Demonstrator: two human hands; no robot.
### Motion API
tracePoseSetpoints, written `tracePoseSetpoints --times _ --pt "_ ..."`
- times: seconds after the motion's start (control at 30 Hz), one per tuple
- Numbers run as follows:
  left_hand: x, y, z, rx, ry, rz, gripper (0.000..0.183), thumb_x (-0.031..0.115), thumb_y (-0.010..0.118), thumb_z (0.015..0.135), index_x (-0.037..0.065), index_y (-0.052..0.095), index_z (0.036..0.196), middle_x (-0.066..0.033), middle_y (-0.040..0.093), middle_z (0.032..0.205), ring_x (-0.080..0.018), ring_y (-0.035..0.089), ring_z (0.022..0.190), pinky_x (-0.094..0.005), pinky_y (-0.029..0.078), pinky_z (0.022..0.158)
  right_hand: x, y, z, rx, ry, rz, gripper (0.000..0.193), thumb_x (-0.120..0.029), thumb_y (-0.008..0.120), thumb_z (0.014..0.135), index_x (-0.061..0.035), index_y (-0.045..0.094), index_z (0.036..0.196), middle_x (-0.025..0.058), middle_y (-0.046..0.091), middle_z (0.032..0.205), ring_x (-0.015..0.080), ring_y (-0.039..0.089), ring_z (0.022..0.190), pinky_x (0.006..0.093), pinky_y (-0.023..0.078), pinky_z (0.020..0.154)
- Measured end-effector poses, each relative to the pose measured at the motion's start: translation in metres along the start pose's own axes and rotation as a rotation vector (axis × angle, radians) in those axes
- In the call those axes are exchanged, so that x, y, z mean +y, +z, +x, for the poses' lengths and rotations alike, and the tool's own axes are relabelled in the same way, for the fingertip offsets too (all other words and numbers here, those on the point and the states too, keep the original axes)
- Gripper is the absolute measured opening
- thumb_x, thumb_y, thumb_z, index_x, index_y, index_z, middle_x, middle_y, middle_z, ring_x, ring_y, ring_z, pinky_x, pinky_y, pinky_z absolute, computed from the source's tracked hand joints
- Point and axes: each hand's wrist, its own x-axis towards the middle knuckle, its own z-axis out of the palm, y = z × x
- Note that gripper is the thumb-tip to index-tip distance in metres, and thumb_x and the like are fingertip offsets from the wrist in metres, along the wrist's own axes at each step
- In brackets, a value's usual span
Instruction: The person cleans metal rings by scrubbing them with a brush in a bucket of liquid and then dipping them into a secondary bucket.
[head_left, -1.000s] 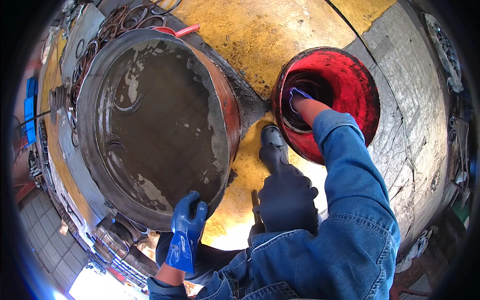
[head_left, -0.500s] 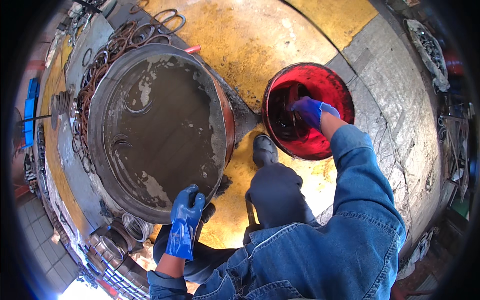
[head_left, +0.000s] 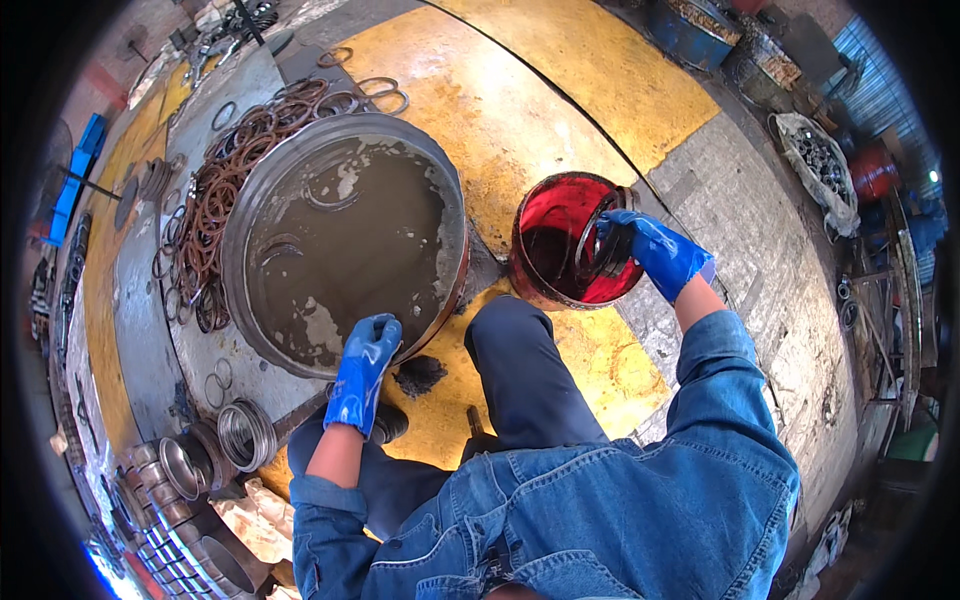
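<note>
1. Several dark rings, bunched, at the right side of the red bucket's mouth. We judge them metal: stiff, fairly heavy together, slick if oily, apt to slide over one another; not fragile, though a thin one might bend.
2. Right hand, blue-gloved: fingers closed on the bunch at its right side. We would grip there, across all the rims, thumb opposite the fingers.
3. Left hand, blue-gloved: fingers curled at the near rim of the basin; we cannot tell whether they pinch anything.
4. One red bucket, right of centre, inner wall smeared dark; its rim stands close about the bunch, so we count it the first obstacle.
5. One wide basin, left of the bucket, filled with murky liquid; we note curved pieces breaking the surface at left. Its raised rim also stands in the way.
6. One bent knee, near, between the two vessels, narrowing the passage.
7. Many rusty rings, heaped left of the basin.
8. One stack of silvery rings, near left.
9. One tray of metal parts, far right, well apart from both hands.
</note>
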Motion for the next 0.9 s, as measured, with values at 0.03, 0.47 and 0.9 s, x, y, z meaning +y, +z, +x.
tracePoseSetpoints --times 0.03,0.47,0.9 --pt "-0.003 -0.007 0.004 -0.015 -0.023 -0.004 0.037 0.027 0.069 0.095 -0.003 0.067 0.117 -0.0133 0.073 0.104 -0.0202 0.07 0.096 -0.0343 0.055 0.086 -0.002 0.011 -0.001 0.047 -0.033 0.003 0.023 -0.016 0.071 0.092 0.0016 0.068 0.107 0.0184 0.073 0.102 0.0336 0.071 0.088 0.0493 0.06 0.083" --pt "0.056 -0.068 -0.002 0.0 0.042 -0.273 0.041 0.032 0.062 0.1 0.004 0.063 0.129 -0.0085 0.073 0.117 -0.018 0.069 0.102 -0.03 0.052 0.084 -0.078 0.178 -0.127 -0.241 -0.19 -0.234 0.031 -0.013 0.067 0.095 0.0063 0.064 0.12 0.0182 0.072 0.103 0.0319 0.071 0.093 0.0451 0.06 0.086" --pt "0.049 -0.09 0.013 -0.171 -0.126 -0.593 0.039 0.039 0.066 0.098 0.004 0.07 0.116 -0.007 0.074 0.099 -0.0151 0.069 0.082 -0.0265 0.054 0.075 0.03 0.421 -0.128 -0.641 0.009 -0.345 0.032 -0.008 0.067 0.095 0.0086 0.063 0.122 0.0197 0.072 0.106 0.0313 0.071 0.093 0.0429 0.059 0.088"
